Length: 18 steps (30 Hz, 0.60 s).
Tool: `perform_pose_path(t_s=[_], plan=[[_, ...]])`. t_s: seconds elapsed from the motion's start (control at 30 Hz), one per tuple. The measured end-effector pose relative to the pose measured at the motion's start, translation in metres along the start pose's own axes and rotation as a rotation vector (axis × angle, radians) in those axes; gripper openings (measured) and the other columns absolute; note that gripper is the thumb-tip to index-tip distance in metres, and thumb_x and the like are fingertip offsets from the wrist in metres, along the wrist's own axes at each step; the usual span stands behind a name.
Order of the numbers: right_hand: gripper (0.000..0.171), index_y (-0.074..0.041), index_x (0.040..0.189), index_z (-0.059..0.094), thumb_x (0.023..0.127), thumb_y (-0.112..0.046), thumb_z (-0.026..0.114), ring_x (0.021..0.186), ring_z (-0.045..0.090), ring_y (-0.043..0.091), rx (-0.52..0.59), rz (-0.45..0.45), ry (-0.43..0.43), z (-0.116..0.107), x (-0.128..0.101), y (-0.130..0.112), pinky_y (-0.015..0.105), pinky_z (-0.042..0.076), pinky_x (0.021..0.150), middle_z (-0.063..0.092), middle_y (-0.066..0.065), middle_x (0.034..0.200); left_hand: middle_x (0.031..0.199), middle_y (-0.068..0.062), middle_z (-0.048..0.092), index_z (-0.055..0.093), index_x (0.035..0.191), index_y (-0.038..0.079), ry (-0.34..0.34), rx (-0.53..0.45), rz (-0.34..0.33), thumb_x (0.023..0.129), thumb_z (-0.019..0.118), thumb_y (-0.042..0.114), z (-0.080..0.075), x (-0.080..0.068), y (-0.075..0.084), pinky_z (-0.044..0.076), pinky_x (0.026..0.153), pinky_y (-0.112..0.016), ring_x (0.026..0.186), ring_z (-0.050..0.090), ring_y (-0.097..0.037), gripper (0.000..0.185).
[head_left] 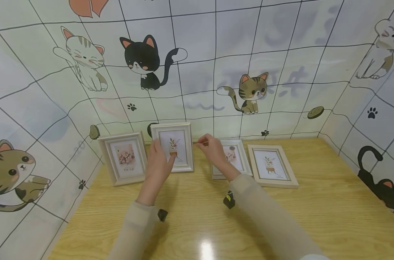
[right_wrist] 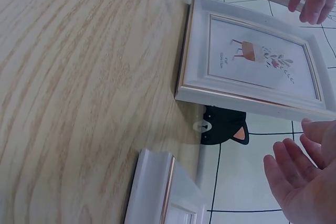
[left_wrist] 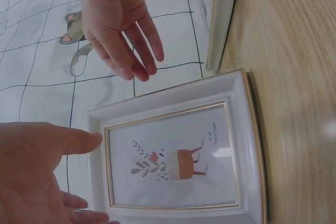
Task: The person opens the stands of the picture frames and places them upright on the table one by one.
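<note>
Far left on the wood-grain worktop (head_left: 314, 202), a rectangular frame (head_left: 123, 158) with a pale moulded border stands leaning against the cat-patterned wall covering (head_left: 37, 108); its print is a blurred pinkish bouquet.

Next right, the upright frame with the plant print (head_left: 175, 146) stands at the back edge of the worktop, against the wall. Its border is white, stepped, with a thin gilt inner line; the print shows a potted sprig with small lettering I cannot read.

My left hand (head_left: 158, 164) is in front of this frame's lower left corner, fingers (left_wrist: 79, 142) straight and loosely spread, holding nothing. From the left wrist view there is a gap between them and the frame edge; actual contact cannot be confirmed.

My right hand (head_left: 213, 148) is just right of the frame's upper corner, fingers (left_wrist: 139, 45) relaxed and slightly parted, not gripping.

Behind that hand, a third frame (head_left: 237, 155) lies flat, its print largely hidden by my wrist. Rightmost, a fourth frame (head_left: 271, 166) lies flat, light wood-toned, with a similar potted plant.
</note>
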State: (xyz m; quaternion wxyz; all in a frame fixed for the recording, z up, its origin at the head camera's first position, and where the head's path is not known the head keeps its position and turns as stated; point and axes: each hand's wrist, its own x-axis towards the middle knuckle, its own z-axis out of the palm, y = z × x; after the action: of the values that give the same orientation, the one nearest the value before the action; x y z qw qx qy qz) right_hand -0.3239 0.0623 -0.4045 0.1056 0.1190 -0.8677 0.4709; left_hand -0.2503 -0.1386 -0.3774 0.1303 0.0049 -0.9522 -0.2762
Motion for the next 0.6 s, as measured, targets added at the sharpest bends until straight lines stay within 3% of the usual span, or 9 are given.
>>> perform_pose_path(t_s=[0.27, 0.37, 0.6], plan=[[0.018, -0.007, 0.107, 0.065, 0.095, -0.021, 0.068, 0.105, 0.071, 0.028, 0.005, 0.014, 0.012, -0.013, 0.001, 0.002, 0.040, 0.060, 0.089, 0.072, 0.010, 0.112, 0.153, -0.020, 0.037, 0.030, 0.152, 0.005, 0.134, -0.018, 0.087, 0.093, 0.068, 0.031, -0.003, 0.002, 0.010, 0.039, 0.117, -0.052, 0.137, 0.043, -0.039, 0.075], [0.020, -0.006, 0.109, 0.065, 0.096, -0.021, 0.067, 0.106, 0.071, 0.028, -0.003, 0.015, 0.016, -0.018, 0.002, 0.004, 0.040, 0.060, 0.090, 0.072, 0.011, 0.113, 0.147, -0.015, 0.046, 0.037, 0.149, 0.011, 0.174, -0.013, 0.131, 0.092, 0.068, 0.033, -0.002, 0.003, 0.012, 0.047, 0.108, -0.050, 0.130, 0.051, -0.035, 0.068], [0.024, -0.005, 0.111, 0.065, 0.096, -0.023, 0.067, 0.108, 0.070, 0.029, 0.007, 0.014, 0.024, -0.029, 0.001, 0.011, 0.042, 0.060, 0.091, 0.071, 0.012, 0.115, 0.144, -0.009, 0.051, 0.045, 0.145, 0.014, 0.197, -0.054, 0.197, 0.093, 0.065, 0.033, -0.002, 0.003, 0.018, 0.053, 0.100, -0.048, 0.127, 0.054, -0.031, 0.059]])
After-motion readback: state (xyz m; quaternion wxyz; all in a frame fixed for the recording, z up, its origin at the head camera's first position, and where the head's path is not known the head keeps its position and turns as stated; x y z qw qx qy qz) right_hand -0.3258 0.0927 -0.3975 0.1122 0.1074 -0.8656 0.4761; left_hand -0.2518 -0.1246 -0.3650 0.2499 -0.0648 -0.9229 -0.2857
